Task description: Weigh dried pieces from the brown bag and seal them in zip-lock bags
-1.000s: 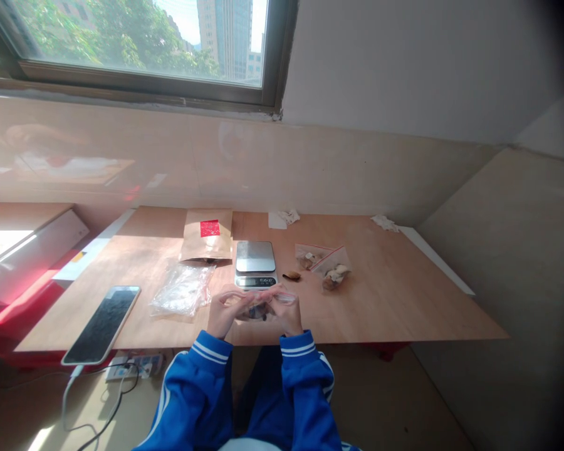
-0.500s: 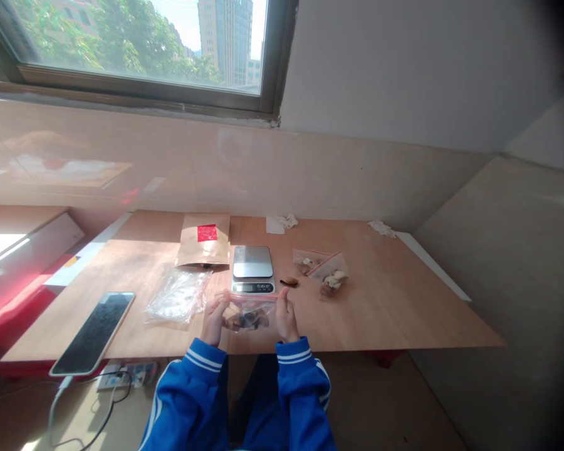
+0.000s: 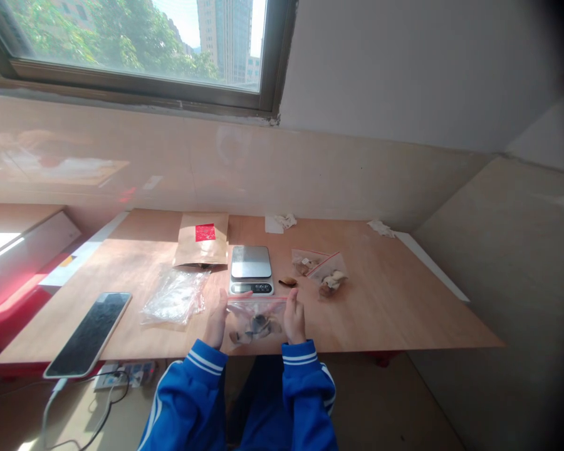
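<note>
A small clear zip bag (image 3: 256, 319) with a red seal strip and dark and pale pieces inside is stretched between my hands at the table's near edge. My left hand (image 3: 217, 324) pinches its left end and my right hand (image 3: 294, 321) pinches its right end. Just beyond the bag stands a small digital scale (image 3: 251, 269) with a steel platform. A lone brown piece (image 3: 288, 282) lies right of the scale.
A pile of clear bags (image 3: 175, 297) lies left of the scale, a brown paper pouch (image 3: 202, 246) with a red label behind it. Two filled zip bags (image 3: 323, 270) sit to the right. A phone (image 3: 89, 333) overhangs the wooden table (image 3: 404, 313). Crumpled tissues (image 3: 282, 221) lie at the back.
My hands have moved apart along the top of the bag, from meeting over its middle to holding its two ends. The bag now hangs flatter, nearer the table's edge.
</note>
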